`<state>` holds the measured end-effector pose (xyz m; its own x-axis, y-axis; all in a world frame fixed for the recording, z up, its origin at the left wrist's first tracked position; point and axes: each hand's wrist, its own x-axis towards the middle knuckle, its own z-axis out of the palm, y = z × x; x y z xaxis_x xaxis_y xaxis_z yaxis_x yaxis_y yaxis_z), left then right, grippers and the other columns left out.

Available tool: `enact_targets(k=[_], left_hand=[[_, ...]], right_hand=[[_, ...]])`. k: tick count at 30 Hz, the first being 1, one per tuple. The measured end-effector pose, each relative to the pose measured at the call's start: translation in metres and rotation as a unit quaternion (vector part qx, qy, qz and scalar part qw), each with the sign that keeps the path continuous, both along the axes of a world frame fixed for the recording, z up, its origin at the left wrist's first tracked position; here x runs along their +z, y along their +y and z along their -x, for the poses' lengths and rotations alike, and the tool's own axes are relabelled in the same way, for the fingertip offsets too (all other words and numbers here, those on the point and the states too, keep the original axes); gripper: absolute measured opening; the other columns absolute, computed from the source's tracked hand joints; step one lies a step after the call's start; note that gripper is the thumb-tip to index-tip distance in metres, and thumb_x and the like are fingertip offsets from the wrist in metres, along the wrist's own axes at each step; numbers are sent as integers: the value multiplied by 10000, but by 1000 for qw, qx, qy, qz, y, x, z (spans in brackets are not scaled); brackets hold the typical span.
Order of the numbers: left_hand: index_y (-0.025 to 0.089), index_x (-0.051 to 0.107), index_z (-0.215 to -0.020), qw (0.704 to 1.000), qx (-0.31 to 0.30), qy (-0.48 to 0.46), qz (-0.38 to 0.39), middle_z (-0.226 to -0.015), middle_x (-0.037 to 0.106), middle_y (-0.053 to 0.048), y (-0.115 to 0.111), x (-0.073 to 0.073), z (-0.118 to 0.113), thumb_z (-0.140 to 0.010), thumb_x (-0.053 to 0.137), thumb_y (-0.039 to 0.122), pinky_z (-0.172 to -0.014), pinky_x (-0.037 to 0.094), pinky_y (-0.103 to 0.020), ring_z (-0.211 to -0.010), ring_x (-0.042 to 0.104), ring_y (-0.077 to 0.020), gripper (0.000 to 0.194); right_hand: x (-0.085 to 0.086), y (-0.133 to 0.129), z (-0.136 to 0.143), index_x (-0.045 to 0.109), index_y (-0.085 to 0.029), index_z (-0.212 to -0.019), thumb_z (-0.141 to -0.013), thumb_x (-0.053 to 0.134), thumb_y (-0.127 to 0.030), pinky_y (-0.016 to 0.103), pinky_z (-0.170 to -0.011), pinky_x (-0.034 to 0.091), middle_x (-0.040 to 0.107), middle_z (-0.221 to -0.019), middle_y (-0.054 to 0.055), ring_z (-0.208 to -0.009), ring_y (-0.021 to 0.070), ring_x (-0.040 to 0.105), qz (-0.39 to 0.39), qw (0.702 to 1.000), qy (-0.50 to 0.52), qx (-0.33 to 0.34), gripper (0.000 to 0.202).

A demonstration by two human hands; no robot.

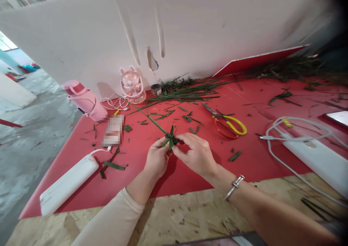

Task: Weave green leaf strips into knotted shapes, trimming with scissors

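Note:
Between my two hands is a small green piece of woven leaf strips (171, 138), with pointed ends spreading out like a star. One long leaf strip (154, 123) runs from it up and to the left. My left hand (158, 158) grips the piece from the left, its fingers closed and partly hidden behind it. From the right, my right hand (196, 152) pinches the dark right side of the same piece between thumb and fingers. Scissors (227, 123) with one red and one yellow handle loop lie to the right, beyond my right hand.
Long green leaf strips (187, 94) lie at the back beside a small round tin (156, 90). A pink clear bottle (133, 84), a pink tumbler (85, 101), a phone (113, 130) and a white power bank (69, 184) stand or lie left. Another white power bank (318, 162) with cable lies right.

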<state>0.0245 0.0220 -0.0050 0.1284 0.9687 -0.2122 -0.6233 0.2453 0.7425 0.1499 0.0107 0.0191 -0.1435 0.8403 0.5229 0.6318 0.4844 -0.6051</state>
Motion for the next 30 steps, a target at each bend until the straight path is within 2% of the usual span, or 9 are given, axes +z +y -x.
enact_targets(k=[7,10,14,16,18,20,23,27,30], left_hand=[[133,674,-745,999,-41,-26,24,-720,676,-18,0,-1,3,-582,739,160,-604,466,-145,-647,606,-81,178],[124,659,-758,998,-34,-36,34,-703,669,-19,4,-1,5,-600,727,153,-583,471,-140,-626,604,-77,175],[128,603,-670,995,41,-40,78,-573,620,6,16,3,14,-678,652,95,-535,478,-143,-516,573,-59,59],[130,586,-668,991,55,-61,103,-553,607,5,22,5,19,-736,580,71,-541,493,-159,-507,574,-61,90],[126,582,-680,989,48,-87,109,-557,604,-3,25,6,22,-766,538,66,-529,495,-162,-505,574,-63,114],[126,583,-698,987,48,-105,113,-582,611,-6,26,7,24,-766,540,62,-538,497,-160,-524,584,-65,102],[126,588,-730,986,50,-116,107,-624,625,-13,26,6,25,-771,537,64,-559,502,-166,-558,600,-70,90],[126,583,-720,987,35,-120,103,-623,621,-17,23,4,25,-769,554,88,-560,502,-172,-567,602,-77,69],[122,583,-722,985,11,-140,101,-634,620,-22,20,4,25,-763,560,81,-565,505,-176,-565,598,-77,62]], right_hand=[[0,-2,4,620,-198,-840,-763,529,-258,273,-658,454,633,-727,40,-672,161,581,38,999,18,4,133],[2,1,0,606,-192,-968,-766,543,-294,280,-699,457,647,-817,54,-734,171,592,59,998,6,17,235],[4,14,-43,340,-173,-1307,-793,511,-379,298,-696,469,643,-905,67,-734,172,602,107,993,-10,-40,579],[2,21,-80,369,-151,-1288,-819,455,-386,344,-747,457,633,-950,106,-824,211,604,106,979,-66,-159,532],[-2,29,-118,509,-142,-1177,-783,483,-394,412,-774,434,614,-997,165,-901,290,588,155,940,-199,-231,468],[-10,37,-147,588,-122,-1077,-765,487,-409,424,-769,432,613,-1005,195,-926,332,582,234,908,-274,-215,436],[-18,49,-170,544,-130,-1141,-784,438,-426,387,-798,427,609,-1065,171,-970,309,577,250,913,-285,-152,475],[-15,65,-173,477,-129,-1187,-710,512,-380,354,-781,430,624,-1055,147,-932,284,595,278,915,-259,-134,540],[-7,77,-171,581,-158,-1009,-587,606,-359,354,-718,437,658,-937,135,-841,295,611,292,915,-225,-167,468]])
